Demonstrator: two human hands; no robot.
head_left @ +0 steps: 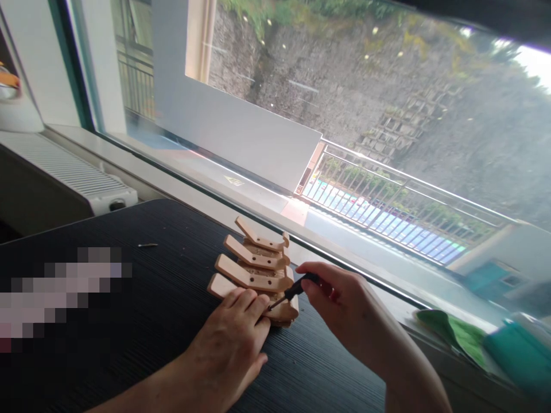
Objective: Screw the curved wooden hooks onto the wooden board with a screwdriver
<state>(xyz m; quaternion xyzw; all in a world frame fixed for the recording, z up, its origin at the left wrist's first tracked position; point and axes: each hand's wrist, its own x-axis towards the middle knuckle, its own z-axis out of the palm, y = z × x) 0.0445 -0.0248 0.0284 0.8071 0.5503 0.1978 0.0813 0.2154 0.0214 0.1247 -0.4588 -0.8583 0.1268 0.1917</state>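
A light wooden rack [253,269] with several folding hook arms lies on the dark table [163,321] near the window. My left hand [235,338] rests palm down on the rack's near end, fingers stretched flat over the wood. My right hand [340,301] pinches a small black-handled screwdriver [295,289]. The screwdriver's tip points down-left at the rack, right by my left fingertips.
A loose screw [147,245] lies on the table to the left. A white radiator [73,175] stands at the left under the window sill [241,201]. Green and teal cloth [495,344] lies at the right edge. A blurred patch covers the table's left side.
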